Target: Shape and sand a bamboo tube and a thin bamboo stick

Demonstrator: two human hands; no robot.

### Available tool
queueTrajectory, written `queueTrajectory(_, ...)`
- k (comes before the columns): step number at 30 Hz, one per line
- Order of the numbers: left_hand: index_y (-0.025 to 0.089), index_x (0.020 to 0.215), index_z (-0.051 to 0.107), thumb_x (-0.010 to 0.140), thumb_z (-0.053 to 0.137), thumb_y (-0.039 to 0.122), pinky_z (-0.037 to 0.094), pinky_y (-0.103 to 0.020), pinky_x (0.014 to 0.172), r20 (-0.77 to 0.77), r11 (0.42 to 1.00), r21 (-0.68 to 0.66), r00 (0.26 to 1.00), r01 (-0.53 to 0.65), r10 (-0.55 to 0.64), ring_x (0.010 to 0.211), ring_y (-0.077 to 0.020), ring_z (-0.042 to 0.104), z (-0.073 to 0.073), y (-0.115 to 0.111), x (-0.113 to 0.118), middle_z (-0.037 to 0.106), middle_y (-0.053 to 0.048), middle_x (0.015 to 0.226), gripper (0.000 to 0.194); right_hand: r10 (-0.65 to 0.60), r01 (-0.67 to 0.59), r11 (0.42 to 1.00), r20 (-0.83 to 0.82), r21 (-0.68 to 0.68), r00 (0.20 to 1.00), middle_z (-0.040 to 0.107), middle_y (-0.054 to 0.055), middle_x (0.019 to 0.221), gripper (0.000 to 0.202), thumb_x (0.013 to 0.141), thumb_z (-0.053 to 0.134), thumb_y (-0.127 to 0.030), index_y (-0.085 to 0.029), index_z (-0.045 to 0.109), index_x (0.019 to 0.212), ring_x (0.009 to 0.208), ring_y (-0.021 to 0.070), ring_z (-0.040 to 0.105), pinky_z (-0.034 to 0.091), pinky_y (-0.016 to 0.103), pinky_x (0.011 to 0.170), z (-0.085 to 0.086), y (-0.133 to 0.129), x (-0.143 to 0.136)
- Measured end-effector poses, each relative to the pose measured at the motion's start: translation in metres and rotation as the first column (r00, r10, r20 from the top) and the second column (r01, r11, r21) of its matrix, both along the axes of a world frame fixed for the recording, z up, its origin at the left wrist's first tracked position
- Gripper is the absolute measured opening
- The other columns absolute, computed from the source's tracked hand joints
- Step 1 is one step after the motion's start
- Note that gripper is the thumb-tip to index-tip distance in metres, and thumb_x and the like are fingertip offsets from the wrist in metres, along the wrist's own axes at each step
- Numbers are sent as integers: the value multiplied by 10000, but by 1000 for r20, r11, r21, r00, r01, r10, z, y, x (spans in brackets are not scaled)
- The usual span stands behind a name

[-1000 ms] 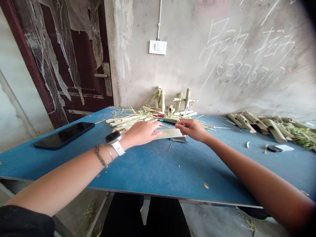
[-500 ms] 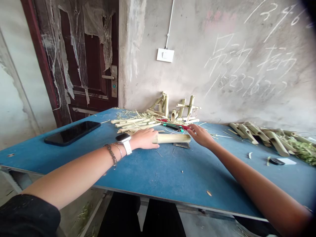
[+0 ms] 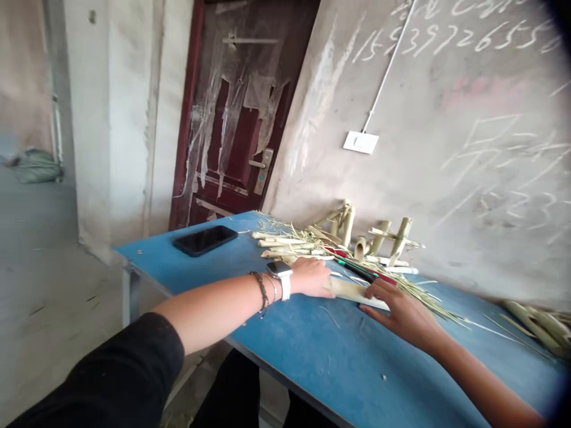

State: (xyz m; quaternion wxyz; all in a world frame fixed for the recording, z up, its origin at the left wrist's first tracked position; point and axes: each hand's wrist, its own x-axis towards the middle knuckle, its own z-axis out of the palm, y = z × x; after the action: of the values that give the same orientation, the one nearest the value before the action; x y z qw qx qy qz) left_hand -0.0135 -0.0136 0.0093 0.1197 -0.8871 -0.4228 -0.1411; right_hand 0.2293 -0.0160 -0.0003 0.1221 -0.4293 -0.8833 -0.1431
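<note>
A split piece of bamboo [image 3: 350, 290] lies across the blue table between my two hands. Around its left end my left hand [image 3: 312, 276] is closed, a white-strapped watch on that wrist. At the other end my right hand [image 3: 395, 304] has its fingers over the bamboo and its thumb along the near side. Just behind my hands a black-and-green tool [image 3: 357, 270] and a red-handled item [image 3: 384, 278] rest among thin bamboo strips, partly hidden. Several cut bamboo sticks [image 3: 285, 244] are beyond my left hand.
A black phone [image 3: 205, 240] lies on the blue table [image 3: 294, 345] at the left. Bamboo tube structures [image 3: 343, 226] stand by the wall, with shavings around them. More split bamboo [image 3: 535, 327] lies at the right edge. The door [image 3: 236, 107] is beyond the table.
My right hand has moved from beside the red handle onto the bamboo's right end. The bamboo now shows a flatter, split side. The view has swung left and tilted.
</note>
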Motion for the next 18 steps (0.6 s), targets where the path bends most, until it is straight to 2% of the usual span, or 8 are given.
queueTrajectory(4,146,850,646,761,510,535,419,-317,577,-26,1000,-18,999,-26,26,821,-259,610,0,1,1,633,-130,935,421,-108,106,994,-42,-38,993,552,74,1082,329,752,492,-551,-275,594,899,861,251,600,487,372,704,-8,13,16)
queueTrajectory(9,140,889,640,766,464,557,450,-331,604,-64,998,-55,998,-29,25,825,-267,609,3,1,0,626,-130,961,469,-106,105,985,-1,-139,994,513,90,1092,339,743,509,-542,-264,653,873,885,241,591,471,375,772,-8,21,33)
queueTrajectory(11,155,899,634,759,460,564,453,-330,606,-64,997,-68,998,-29,25,820,-266,609,3,1,0,627,-118,956,466,-73,71,984,-9,-162,997,517,89,1084,295,755,519,-493,-260,661,868,866,221,589,463,360,773,-6,20,33)
queueTrajectory(14,167,907,621,749,462,567,454,-334,608,-75,995,-92,997,-35,29,806,-268,609,3,1,-1,636,-106,927,459,-22,21,984,-4,-177,1000,572,76,974,195,789,485,-336,-235,644,841,788,186,590,457,317,717,-2,14,25)
queueTrajectory(16,162,910,613,742,475,560,455,-337,620,-83,995,-93,996,-38,30,802,-268,608,1,2,0,638,-104,912,453,-45,47,988,17,-147,999,606,64,869,186,785,439,-231,-214,620,821,733,177,587,442,296,663,-1,9,18)
queueTrajectory(18,154,907,605,738,499,531,454,-335,640,-81,997,-68,996,-28,22,823,-267,602,0,2,1,630,-102,917,426,-111,114,988,38,-102,993,628,60,846,213,762,418,-176,-208,609,851,721,183,591,423,287,632,-1,5,10)
